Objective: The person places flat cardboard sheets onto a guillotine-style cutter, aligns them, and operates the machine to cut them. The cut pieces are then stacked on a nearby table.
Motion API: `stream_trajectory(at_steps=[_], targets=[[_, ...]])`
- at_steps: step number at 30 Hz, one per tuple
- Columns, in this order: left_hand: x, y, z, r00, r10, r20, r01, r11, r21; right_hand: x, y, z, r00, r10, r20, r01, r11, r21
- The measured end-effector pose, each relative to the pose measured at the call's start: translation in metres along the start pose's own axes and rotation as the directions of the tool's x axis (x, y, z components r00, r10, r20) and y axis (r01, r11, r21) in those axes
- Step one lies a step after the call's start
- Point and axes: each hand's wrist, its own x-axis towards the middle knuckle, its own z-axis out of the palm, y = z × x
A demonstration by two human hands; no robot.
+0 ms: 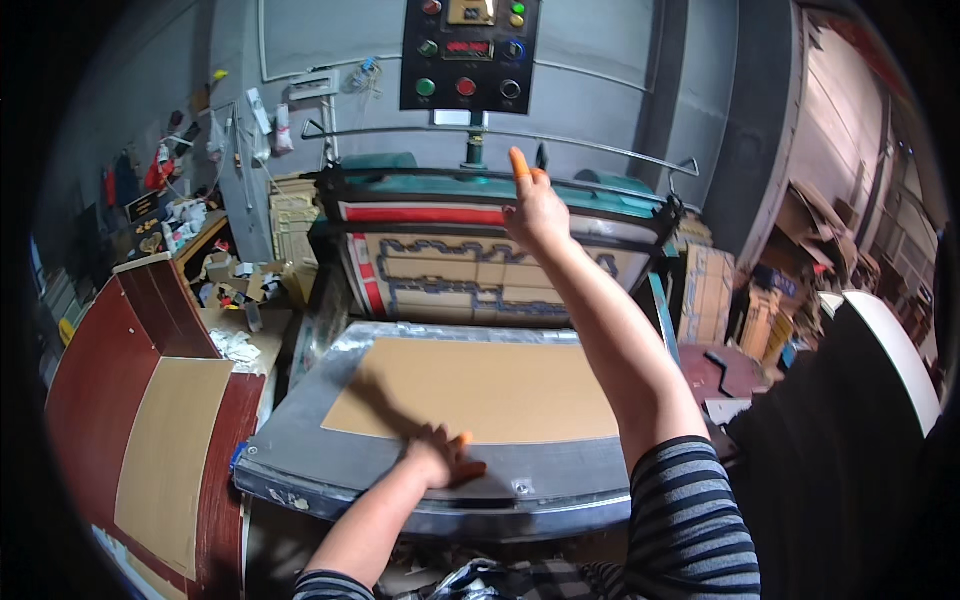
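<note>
My black-and-grey striped sleeve (pixel 690 520) leads to my raised right hand (pixel 540 212), grip unclear; my spread left hand (pixel 432 458), pressing carelessly, could nudge the tan rectangular cardboard sheet (pixel 490 390) askew.

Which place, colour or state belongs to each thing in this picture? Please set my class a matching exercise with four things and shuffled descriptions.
Things
1. Left hand
2. Control panel
3. Middle tan sheet
4. Right hand

Descriptions
A. Lying flat on the grey bed
B. Raised, above the other hand in the picture
C. Black, with coloured buttons
D. Low, by the sheet's near edge

Pairs: 1-D, 2-C, 3-A, 4-B
</note>
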Motion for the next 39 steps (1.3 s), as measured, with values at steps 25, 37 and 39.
stream_trajectory(at_steps=[25, 37, 39], targets=[[0.106, -0.053, -0.104, 0.983, 0.165, 0.082, -0.123, 0.920, -0.372, -0.167, 0.022, -0.153, 0.808, -0.543, 0.227, 0.560, 0.828, -0.013], [0.103, 0.029, -0.195, 0.014, 0.413, -0.911, -0.640, 0.703, 0.309, -0.450, 0.122, -0.248, 0.946, 0.326, -0.001, -0.326, 0.945, 0.008], [0.055, 0.077, -0.168, 0.017, 0.634, -0.774, -0.740, 0.528, 0.417, -0.470, 0.127, -0.234, 0.823, 0.566, -0.035, -0.563, 0.823, 0.080]])
